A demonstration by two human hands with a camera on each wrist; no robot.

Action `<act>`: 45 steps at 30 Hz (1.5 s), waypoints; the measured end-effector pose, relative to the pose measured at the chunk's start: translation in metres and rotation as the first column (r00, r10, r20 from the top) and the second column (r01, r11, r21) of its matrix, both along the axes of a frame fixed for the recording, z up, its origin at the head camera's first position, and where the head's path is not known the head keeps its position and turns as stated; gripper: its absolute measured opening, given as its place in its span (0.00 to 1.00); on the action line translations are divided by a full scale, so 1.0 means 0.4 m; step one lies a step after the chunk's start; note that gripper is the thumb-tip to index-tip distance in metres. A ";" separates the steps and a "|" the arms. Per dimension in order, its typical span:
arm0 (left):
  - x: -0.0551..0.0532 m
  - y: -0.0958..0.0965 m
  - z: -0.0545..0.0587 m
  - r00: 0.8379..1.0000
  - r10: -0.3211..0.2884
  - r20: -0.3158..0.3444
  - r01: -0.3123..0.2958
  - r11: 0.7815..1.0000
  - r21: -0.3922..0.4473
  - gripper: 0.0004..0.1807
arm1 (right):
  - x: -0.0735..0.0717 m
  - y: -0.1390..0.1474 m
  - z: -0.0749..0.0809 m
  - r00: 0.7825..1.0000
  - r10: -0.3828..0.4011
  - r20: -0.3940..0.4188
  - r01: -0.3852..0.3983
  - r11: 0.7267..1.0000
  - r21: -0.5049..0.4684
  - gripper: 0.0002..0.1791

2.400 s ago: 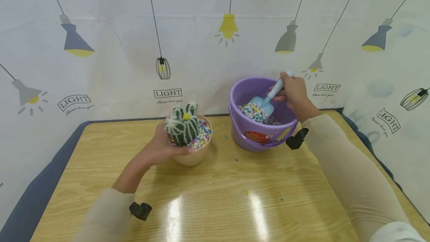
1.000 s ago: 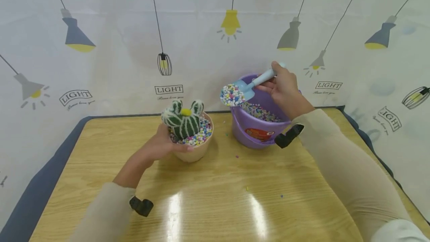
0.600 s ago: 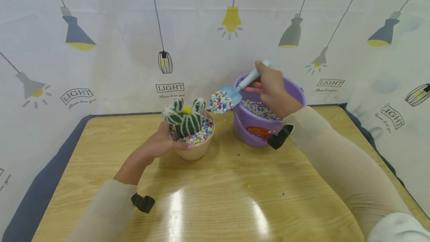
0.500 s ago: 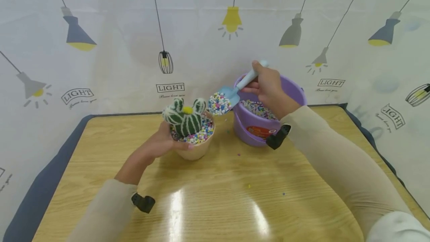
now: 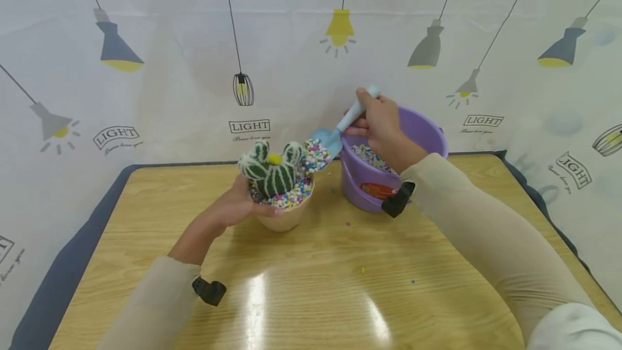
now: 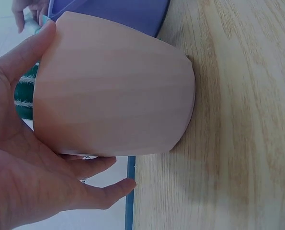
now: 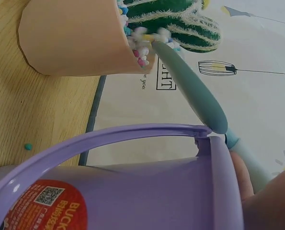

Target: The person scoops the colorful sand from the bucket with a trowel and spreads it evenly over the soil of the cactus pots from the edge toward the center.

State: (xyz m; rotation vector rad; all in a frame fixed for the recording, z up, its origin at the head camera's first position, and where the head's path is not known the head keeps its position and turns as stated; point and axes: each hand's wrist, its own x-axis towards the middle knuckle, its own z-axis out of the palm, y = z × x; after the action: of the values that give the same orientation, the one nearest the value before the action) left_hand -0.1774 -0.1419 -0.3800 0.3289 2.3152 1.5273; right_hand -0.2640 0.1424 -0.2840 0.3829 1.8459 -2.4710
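My right hand (image 5: pixel 384 126) grips the handle of a light blue toy shovel (image 5: pixel 332 142), its blade heaped with small multicoloured pebbles (image 5: pixel 316 155). The blade tilts down at the right rim of a peach flowerpot (image 5: pixel 284 220). In the right wrist view, blurred pebbles (image 7: pixel 144 40) lie at the blade's tip beside the rim. A green knitted-looking cactus (image 5: pixel 273 177) with a yellow flower stands in the pot among more pebbles. My left hand (image 5: pixel 238 204) holds the pot round its left side, thumb along the front; in the left wrist view two fingers (image 6: pixel 111 191) show beyond its side.
A purple bucket (image 5: pixel 357 196) partly filled with pebbles stands right of the pot, below my right forearm. A few stray pebbles (image 5: pixel 363 270) lie on the wooden table (image 5: pixel 301 296). A white cloth printed with lamps (image 5: pixel 291 69) hangs close behind the table's back edge.
My right hand has lifted the loaded shovel out of the bucket and carried it left to the pot's rim, where the blade now tips downward. My left hand keeps its hold on the pot.
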 end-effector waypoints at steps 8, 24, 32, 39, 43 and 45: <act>-0.017 -0.020 0.009 0.994 -0.089 0.065 0.091 0.996 -0.017 0.59 | -0.003 0.007 -0.005 0.999 -0.022 0.024 0.021 1.000 0.008 0.23; 0.028 -0.004 -0.003 1.000 0.025 -0.017 -0.024 0.998 0.054 0.58 | -0.023 0.006 -0.003 0.998 -0.027 0.057 0.029 0.999 -0.024 0.28; 0.050 0.042 -0.030 0.961 0.269 -0.058 -0.263 0.960 0.095 0.67 | -0.030 0.003 0.004 0.997 -0.045 0.065 0.049 0.997 -0.060 0.26; 0.014 -0.002 -0.029 0.993 0.104 0.057 -0.106 0.994 0.032 0.68 | -0.031 -0.005 0.007 0.998 -0.049 0.038 0.051 0.998 -0.045 0.26; -0.007 -0.026 -0.029 0.995 -0.020 0.098 0.012 0.996 0.086 0.65 | -0.028 -0.012 0.007 0.999 -0.036 0.004 0.036 0.999 -0.026 0.25; -0.016 -0.032 -0.028 0.991 -0.067 0.114 0.055 0.993 0.108 0.65 | -0.026 -0.015 0.007 1.000 -0.022 -0.010 0.022 1.000 -0.022 0.25</act>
State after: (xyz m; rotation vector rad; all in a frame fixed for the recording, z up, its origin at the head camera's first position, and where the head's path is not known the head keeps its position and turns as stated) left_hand -0.1837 -0.1546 -0.3910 0.3247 2.1212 1.5978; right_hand -0.2745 0.1364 -0.2812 0.3918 1.8269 -2.5099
